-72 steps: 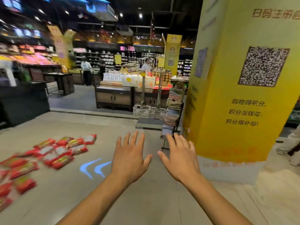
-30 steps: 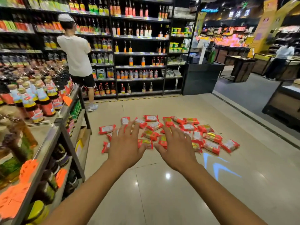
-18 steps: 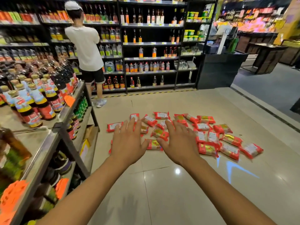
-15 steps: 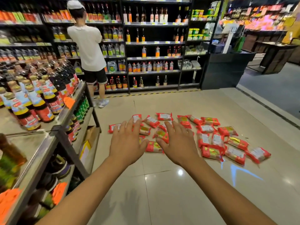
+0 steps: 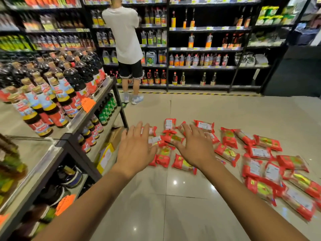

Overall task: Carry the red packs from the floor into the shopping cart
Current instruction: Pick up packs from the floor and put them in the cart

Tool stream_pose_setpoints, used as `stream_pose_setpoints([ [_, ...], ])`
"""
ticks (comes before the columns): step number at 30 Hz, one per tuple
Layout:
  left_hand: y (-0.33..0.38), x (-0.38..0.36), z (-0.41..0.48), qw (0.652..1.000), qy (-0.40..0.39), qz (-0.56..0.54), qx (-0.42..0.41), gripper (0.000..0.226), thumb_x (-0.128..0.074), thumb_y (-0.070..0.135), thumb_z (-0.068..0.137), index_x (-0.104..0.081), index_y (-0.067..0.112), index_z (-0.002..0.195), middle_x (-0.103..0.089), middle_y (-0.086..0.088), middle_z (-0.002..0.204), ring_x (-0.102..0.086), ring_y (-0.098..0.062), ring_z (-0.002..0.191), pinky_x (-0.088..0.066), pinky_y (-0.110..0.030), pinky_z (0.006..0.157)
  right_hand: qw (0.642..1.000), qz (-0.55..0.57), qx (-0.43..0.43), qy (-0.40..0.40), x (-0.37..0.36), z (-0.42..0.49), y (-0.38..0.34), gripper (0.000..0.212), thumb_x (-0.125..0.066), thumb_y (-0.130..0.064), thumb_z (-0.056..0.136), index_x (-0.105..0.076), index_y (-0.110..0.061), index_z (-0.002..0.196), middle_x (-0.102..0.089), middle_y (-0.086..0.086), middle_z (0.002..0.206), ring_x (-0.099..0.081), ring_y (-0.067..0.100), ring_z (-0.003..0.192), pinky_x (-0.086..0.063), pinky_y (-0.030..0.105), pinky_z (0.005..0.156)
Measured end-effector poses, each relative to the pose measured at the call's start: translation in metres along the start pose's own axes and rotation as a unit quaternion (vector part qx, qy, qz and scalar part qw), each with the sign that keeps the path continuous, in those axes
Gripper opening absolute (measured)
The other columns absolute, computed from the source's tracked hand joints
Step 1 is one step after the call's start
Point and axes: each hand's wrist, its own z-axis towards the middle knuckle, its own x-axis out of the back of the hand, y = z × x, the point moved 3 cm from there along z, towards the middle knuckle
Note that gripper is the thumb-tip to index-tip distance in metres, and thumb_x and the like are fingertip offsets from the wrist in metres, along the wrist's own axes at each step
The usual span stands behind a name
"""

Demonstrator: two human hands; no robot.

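Note:
Several red packs (image 5: 229, 153) lie scattered flat on the shiny tiled floor, spreading from the middle of the view to the lower right. My left hand (image 5: 135, 150) and my right hand (image 5: 196, 146) are stretched out palm down in front of me, fingers spread, holding nothing. Both hover above the near left end of the spread and hide a few packs. No shopping cart is in view.
A low shelf unit (image 5: 74, 129) full of dark sauce bottles stands close on my left. A person in a white shirt (image 5: 125, 40) stands at the tall black bottle shelves (image 5: 205, 49) behind the packs. Bare floor (image 5: 165, 206) lies below my arms.
The view swung left from a yellow pillar toward the shelves, then closed in on the packs, which now look larger and nearer. My hands stayed outstretched and empty.

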Motion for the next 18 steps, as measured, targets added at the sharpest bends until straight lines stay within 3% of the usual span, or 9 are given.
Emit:
stream_pose_setpoints([
  [5,-0.023,-0.021,0.047,0.998,-0.025,-0.014,0.049,0.089,-0.03,0.066,0.087,-0.036,0.013,0.158,-0.035,-0.013,0.165,-0.038,-0.036,0.147,-0.029,-0.052,0.121,0.999,0.002,0.032,-0.022,-0.022,0.076,-0.008,0.079,-0.037,-0.065,0.101,-0.015,-0.022,0.164,-0.021,0.011,0.17,-0.018,0.028,0.157,-0.018,0.048,0.123],
  [8,-0.045,-0.045,0.078,0.999,-0.006,-0.019,0.039,0.083,-0.037,0.062,0.087,-0.058,0.003,0.143,-0.056,-0.019,0.149,-0.059,-0.042,0.127,-0.048,-0.058,0.105,0.998,-0.003,0.046,-0.033,-0.038,0.123,-0.02,0.08,-0.035,-0.067,0.102,-0.014,-0.021,0.164,-0.021,0.011,0.17,-0.018,0.028,0.157,-0.017,0.049,0.123],
  [10,-0.064,-0.062,0.107,0.999,-0.008,-0.018,0.047,0.08,-0.041,0.06,0.086,-0.061,0.003,0.138,-0.061,-0.02,0.142,-0.063,-0.042,0.121,-0.053,-0.056,0.098,0.998,-0.008,0.053,-0.044,-0.052,0.156,-0.027,0.08,-0.035,-0.066,0.102,-0.013,-0.021,0.164,-0.022,0.012,0.17,-0.019,0.029,0.157,-0.016,0.049,0.124],
  [15,-0.111,-0.115,0.191,0.998,-0.031,-0.029,0.056,0.082,-0.044,0.059,0.089,-0.049,0.003,0.149,-0.053,-0.021,0.149,-0.053,-0.041,0.134,-0.044,-0.056,0.109,0.997,-0.01,0.036,-0.062,-0.092,0.248,-0.038,0.082,-0.037,-0.069,0.1,-0.017,-0.021,0.164,-0.025,0.011,0.169,-0.023,0.029,0.155,-0.018,0.048,0.123],
  [18,-0.142,-0.161,0.246,0.996,-0.051,-0.051,0.059,0.082,-0.039,0.056,0.087,-0.055,-0.003,0.143,-0.058,-0.028,0.143,-0.056,-0.047,0.13,-0.046,-0.058,0.108,0.996,0.016,0.012,-0.086,-0.12,0.311,-0.044,0.081,-0.042,-0.066,0.1,-0.019,-0.02,0.163,-0.026,0.008,0.169,-0.028,0.028,0.154,-0.025,0.048,0.12],
])
